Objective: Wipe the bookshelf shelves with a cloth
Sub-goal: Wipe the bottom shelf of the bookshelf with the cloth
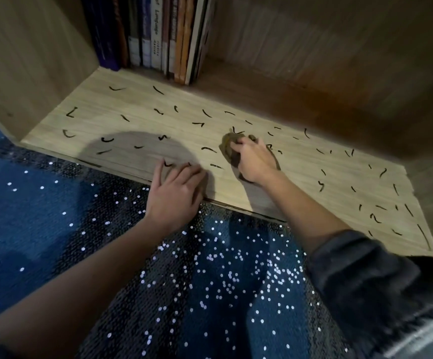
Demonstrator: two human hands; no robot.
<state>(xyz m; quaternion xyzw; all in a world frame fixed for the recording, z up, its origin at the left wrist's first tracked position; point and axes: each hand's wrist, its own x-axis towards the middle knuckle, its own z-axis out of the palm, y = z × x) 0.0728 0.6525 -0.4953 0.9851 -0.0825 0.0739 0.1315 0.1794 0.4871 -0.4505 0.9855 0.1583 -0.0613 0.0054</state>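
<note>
Our right hand (255, 161) clutches a bunched cloth (229, 149) on the marked shelf (132, 120) — our left hand (176, 193) rests flat, fingers spread, at its near edge.

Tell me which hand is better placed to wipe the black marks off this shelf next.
The right hand: it grips the cloth on the shelf among the marks. The left hand rests on the front edge, holding nothing.

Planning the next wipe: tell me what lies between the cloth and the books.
In the head view, only shelf board scattered with short dark marks lies between the cloth and the books.
</note>
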